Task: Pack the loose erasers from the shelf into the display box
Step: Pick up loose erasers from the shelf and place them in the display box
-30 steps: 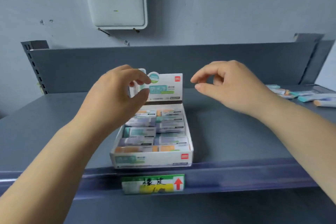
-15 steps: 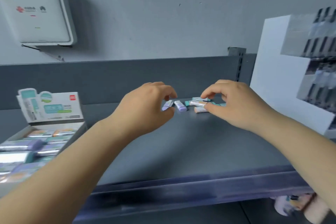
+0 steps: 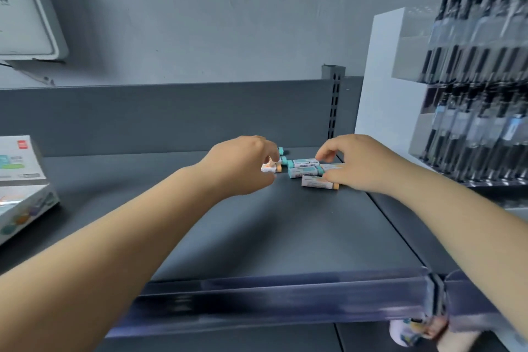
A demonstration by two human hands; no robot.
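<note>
Erasers (image 3: 305,170) lie in a loose clump near the back right corner of the shelf (image 3: 257,231), some touching, some stacked crooked. My left hand (image 3: 243,168) has its fingers curled down over the orange-tipped one at the clump's left side (image 3: 271,168); I judge I am pinching it, though my knuckles hide the contact. My right hand (image 3: 357,163) has thumb and forefinger narrowed over the top teal eraser (image 3: 305,163), and I cannot tell whether they have closed on it yet. The display box (image 3: 23,197) sits well apart at the shelf's left edge, only partly in view.

Risks as I see them: lifting the top eraser could drag its neighbours and scatter them toward the back wall. Grabbing with 2 hands at once, a weak pinch may drop 1 during the long carry left. The box looks nearly full, so a careless drop could leave an eraser proud or push the box off the front edge.
</note>
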